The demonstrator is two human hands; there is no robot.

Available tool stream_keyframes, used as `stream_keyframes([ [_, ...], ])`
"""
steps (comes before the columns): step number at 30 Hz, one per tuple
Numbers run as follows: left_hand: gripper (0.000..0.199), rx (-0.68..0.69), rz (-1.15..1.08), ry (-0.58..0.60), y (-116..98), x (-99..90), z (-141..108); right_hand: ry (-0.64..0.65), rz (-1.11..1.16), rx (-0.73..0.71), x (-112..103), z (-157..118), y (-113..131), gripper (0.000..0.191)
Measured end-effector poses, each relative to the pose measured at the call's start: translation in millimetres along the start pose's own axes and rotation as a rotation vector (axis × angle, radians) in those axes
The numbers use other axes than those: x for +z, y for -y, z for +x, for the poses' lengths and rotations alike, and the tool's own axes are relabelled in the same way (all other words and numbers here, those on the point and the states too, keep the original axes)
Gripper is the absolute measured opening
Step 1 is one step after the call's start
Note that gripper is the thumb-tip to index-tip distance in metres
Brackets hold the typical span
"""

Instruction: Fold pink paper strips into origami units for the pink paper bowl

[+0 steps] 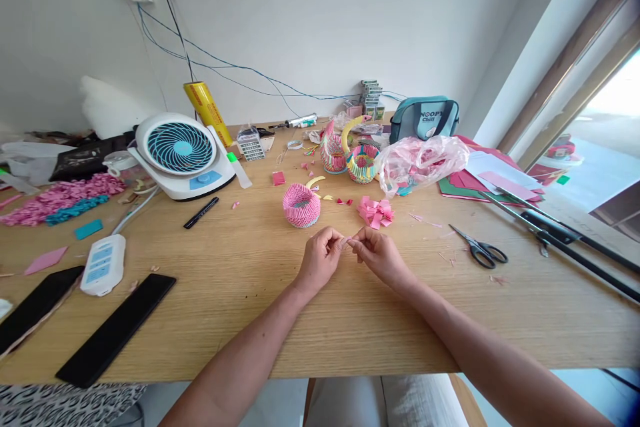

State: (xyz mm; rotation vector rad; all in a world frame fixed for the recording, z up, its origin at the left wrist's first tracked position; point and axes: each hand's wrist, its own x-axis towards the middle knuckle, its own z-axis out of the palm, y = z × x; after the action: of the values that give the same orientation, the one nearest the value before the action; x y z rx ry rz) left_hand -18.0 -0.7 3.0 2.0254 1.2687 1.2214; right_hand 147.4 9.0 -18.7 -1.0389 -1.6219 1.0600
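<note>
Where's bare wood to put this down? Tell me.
Bare wood lies along the near edge, between the black panel and your left forearm. Crowded: behind the pink paper basket, around the plastic bag.

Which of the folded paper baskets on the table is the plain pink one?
The pink folded-paper basket, standing apart at the front. The multicoloured basket and the yellow-necked basket stand further back and mix several colours.

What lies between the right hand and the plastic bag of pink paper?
In the head view, a pink paper bow sits on the wooden table between the right hand and the plastic bag.
</note>
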Motion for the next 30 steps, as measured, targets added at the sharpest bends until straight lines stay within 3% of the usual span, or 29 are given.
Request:
stream_keyframes([
  [5,0.025,0.018,0.015,-0.010,2.1,2.4,-2.6,0.003,0.043,-0.063,-2.2,1.4,-1.8,0.034],
  [9,0.022,-0.010,-0.034,0.076,7.9,-6.3,1.9,0.016,0.096,-0.075,-4.4,3.8,0.3,0.034],
  [12,0.024,-0.087,-0.018,-0.031,16.6,-22.2,9.9,-0.045,0.177,-0.030,-7.4,6.1,1.8,0.035],
  [14,0.017,-0.103,0.179,-0.103,23.5,-31.3,13.9,-0.079,0.235,0.011,-9.8,8.2,1.1,0.036],
  [17,0.016,-0.157,0.443,-0.043,32.6,-34.9,13.8,-0.105,0.285,0.065,-12.4,11.3,-2.1,0.039],
  [20,0.022,-0.194,0.561,0.048,38.3,-29.7,9.1,-0.116,0.301,0.096,-12.7,12.7,-5.1,0.044],
  [24,0.015,-0.061,0.544,0.181,44.3,-27.6,7.1,-0.088,0.298,0.112,-10.7,11.5,-6.4,0.045],
  [27,0.002,-0.077,0.506,0.218,49.3,-30.8,10.1,-0.070,0.293,0.110,-8.5,9.6,-6.0,0.042],
  [30,0.009,-0.076,0.457,0.228,52.2,-30.3,12.6,-0.041,0.267,0.081,-6.4,7.9,-5.0,0.039],
])
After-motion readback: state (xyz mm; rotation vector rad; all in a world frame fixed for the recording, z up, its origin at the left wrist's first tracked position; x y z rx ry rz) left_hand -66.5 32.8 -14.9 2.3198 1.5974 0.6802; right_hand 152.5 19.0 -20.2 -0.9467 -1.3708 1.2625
